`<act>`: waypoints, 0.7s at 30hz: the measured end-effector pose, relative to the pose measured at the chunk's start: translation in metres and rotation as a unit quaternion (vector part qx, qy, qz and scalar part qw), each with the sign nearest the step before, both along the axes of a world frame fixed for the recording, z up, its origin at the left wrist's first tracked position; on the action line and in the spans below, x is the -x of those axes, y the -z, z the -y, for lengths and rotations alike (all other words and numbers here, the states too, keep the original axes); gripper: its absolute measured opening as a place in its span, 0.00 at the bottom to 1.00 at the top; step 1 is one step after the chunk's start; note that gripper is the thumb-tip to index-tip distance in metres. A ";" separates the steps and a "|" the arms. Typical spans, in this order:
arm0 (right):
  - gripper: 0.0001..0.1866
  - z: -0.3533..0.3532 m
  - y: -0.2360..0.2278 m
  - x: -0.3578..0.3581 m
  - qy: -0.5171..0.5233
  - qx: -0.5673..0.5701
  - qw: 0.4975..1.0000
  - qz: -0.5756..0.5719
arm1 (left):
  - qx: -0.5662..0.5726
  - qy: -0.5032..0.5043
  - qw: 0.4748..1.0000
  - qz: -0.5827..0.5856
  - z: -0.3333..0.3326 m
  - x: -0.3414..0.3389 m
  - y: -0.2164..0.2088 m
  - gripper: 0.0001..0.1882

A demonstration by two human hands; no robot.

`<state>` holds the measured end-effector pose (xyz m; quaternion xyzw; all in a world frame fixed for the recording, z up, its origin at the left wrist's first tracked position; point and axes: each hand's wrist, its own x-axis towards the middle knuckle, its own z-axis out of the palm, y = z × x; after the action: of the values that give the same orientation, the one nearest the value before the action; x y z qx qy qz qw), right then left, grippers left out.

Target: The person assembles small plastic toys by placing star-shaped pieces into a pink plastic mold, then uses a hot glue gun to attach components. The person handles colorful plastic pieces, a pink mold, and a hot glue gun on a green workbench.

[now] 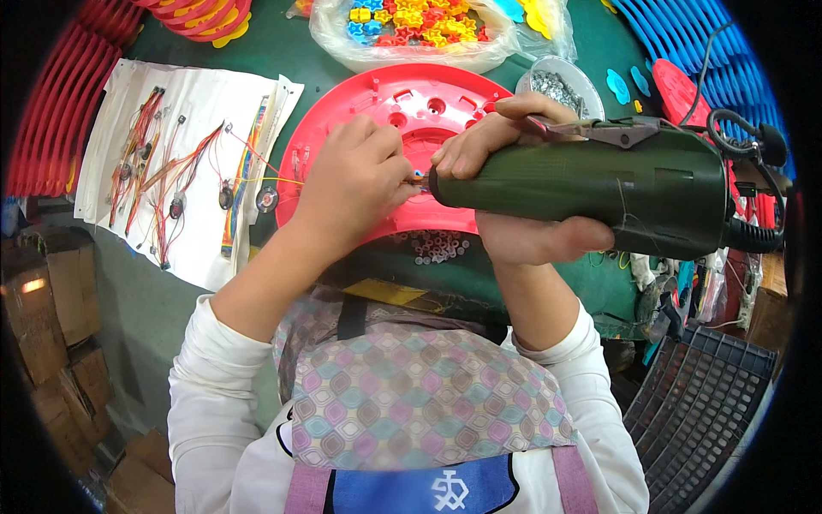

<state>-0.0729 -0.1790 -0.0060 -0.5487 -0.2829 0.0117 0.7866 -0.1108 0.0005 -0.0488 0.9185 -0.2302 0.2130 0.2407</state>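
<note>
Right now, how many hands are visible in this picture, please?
2: the left hand is over the red plastic panel, beside the front end of the green power tool; the right hand grips that tool, which hides part of the hand.

Panel (417, 122) on table (282, 30), wires (195, 156) at left, bag (411, 60) behind

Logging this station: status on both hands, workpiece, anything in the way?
Right hand gripping green corded tool. Left hand closed by tool's front end, its hold unclear. Red plastic panel underneath. Hands partly hide working spot.
</note>
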 end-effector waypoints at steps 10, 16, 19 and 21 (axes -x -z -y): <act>0.62 -0.017 0.000 0.001 0.047 0.071 0.996 -0.036 | 0.011 -0.050 0.995 -0.083 0.010 -0.002 0.008 0.09; 0.62 -0.028 0.015 -0.006 0.057 0.072 0.995 -0.036 | 0.075 -0.059 0.991 -0.090 0.010 -0.003 0.017 0.14; 0.62 -0.025 0.015 -0.006 0.047 0.062 0.996 -0.035 | 0.054 -0.053 0.993 -0.091 0.009 -0.002 0.018 0.16; 0.62 -0.023 0.015 -0.004 0.039 0.042 0.998 -0.034 | 0.024 -0.049 0.994 -0.093 0.009 0.001 0.014 0.16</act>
<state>-0.0693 -0.1564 -0.0213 -0.5909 -0.2340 0.0115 0.7720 -0.1115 -0.0090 -0.0631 0.9385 -0.1565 0.1437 0.2722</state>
